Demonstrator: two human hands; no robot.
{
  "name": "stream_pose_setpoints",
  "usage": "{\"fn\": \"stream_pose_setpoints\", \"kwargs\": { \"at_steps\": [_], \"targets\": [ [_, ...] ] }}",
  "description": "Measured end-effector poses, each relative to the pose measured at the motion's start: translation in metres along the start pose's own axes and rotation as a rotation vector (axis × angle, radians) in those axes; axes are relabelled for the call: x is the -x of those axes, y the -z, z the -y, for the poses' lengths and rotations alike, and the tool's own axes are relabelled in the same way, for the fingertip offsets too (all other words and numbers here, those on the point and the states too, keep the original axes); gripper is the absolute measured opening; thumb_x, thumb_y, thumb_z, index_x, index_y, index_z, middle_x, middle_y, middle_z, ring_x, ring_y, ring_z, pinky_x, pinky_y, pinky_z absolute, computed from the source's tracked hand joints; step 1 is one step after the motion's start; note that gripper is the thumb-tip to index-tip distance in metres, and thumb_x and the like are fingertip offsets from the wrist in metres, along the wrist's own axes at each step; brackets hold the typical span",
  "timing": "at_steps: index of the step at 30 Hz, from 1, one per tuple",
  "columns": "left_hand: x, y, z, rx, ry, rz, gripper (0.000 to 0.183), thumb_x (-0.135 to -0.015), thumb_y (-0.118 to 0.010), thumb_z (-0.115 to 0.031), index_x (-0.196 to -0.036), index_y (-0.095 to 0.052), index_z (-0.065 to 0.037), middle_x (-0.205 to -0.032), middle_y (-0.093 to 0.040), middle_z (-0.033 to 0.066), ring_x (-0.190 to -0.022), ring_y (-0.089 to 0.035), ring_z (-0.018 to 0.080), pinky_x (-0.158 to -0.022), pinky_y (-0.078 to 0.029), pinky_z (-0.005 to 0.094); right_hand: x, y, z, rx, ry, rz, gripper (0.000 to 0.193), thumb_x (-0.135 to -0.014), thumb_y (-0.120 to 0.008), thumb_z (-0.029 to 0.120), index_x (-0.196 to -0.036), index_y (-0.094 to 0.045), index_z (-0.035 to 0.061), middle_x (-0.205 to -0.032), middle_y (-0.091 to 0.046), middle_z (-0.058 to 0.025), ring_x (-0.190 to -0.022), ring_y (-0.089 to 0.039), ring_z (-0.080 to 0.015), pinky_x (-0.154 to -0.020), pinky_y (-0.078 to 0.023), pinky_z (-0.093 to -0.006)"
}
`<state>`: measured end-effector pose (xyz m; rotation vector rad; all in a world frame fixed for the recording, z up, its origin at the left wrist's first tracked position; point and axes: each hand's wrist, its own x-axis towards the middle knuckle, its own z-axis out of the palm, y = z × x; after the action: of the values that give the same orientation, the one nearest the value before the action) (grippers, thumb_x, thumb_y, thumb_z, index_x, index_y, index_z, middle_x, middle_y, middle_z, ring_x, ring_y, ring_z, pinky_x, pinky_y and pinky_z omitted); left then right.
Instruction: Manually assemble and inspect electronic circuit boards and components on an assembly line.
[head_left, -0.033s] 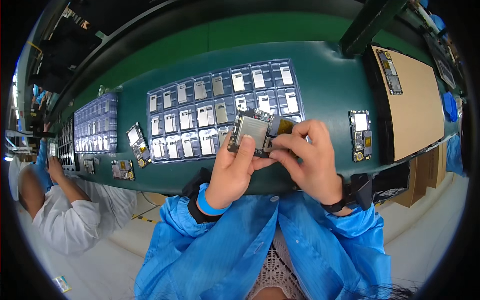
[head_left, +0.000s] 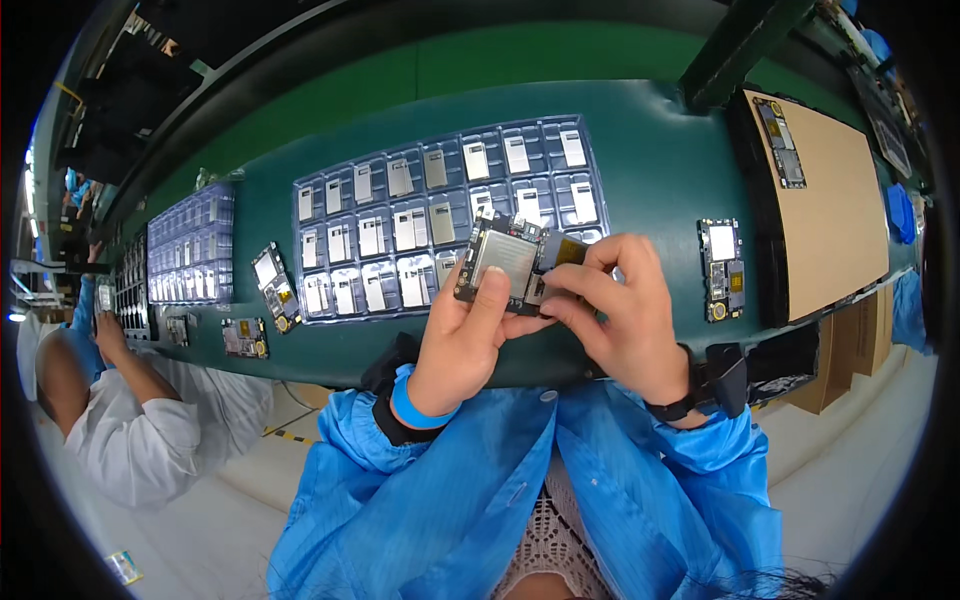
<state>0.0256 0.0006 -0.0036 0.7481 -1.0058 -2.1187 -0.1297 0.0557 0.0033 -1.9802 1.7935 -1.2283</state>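
head view: left fingers [head_left: 488,303] clamp a circuit board [head_left: 505,257], right fingers [head_left: 588,287] pinch its edge

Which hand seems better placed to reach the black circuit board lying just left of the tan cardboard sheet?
Probably the right hand: it's nearer that black circuit board, though it too touches the silver-topped black board that the left hand supports.
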Motion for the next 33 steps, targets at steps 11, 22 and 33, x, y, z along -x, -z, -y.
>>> {"fn": "stream_pose_setpoints", "kwargs": {
  "at_steps": [11, 22, 33],
  "targets": [
    [-0.001, -0.002, -0.009, -0.229, 0.209, 0.033, 0.034, -0.095, -0.037, -0.020, -0.119, -0.040, 0.003, -0.103, -0.054, 0.0128, -0.085, -0.060, 0.0179, -0.066, -0.056, 0.0283, -0.010, 0.011, -0.016, 0.022, 0.270, 0.316, 0.016, -0.066, -0.068, 0.025, -0.075, -0.058, 0.0160, -0.080, -0.044, -0.0015, -0.079, -0.046, -0.0180, -0.073, -0.031, -0.0364],
    [0.002, -0.007, -0.004, -0.143, 0.016, -0.037, 0.031, -0.096, -0.032, -0.020, -0.115, -0.039, 0.004, -0.103, -0.055, 0.0164, -0.087, -0.060, 0.0225, -0.071, -0.056, 0.0338, 0.003, 0.012, -0.011, -0.071, 0.098, 0.117, 0.019, -0.067, -0.068, 0.022, -0.077, -0.058, 0.0096, -0.085, -0.045, -0.0045, -0.086, -0.045, -0.0207, -0.079, -0.028, -0.0381],
    [-0.002, -0.015, 0.027, 0.082, -0.243, -0.043, 0.029, -0.095, -0.036, -0.018, -0.119, -0.035, -0.002, -0.114, -0.050, 0.0130, -0.102, -0.054, 0.0242, -0.086, -0.048, 0.0373, 0.017, 0.000, -0.001, -0.008, -0.277, -0.136, 0.030, -0.064, -0.074, 0.018, -0.089, -0.061, 0.0056, -0.086, -0.048, -0.0054, -0.084, -0.047, -0.0218, -0.075, -0.030, -0.0335]
  ]
}}
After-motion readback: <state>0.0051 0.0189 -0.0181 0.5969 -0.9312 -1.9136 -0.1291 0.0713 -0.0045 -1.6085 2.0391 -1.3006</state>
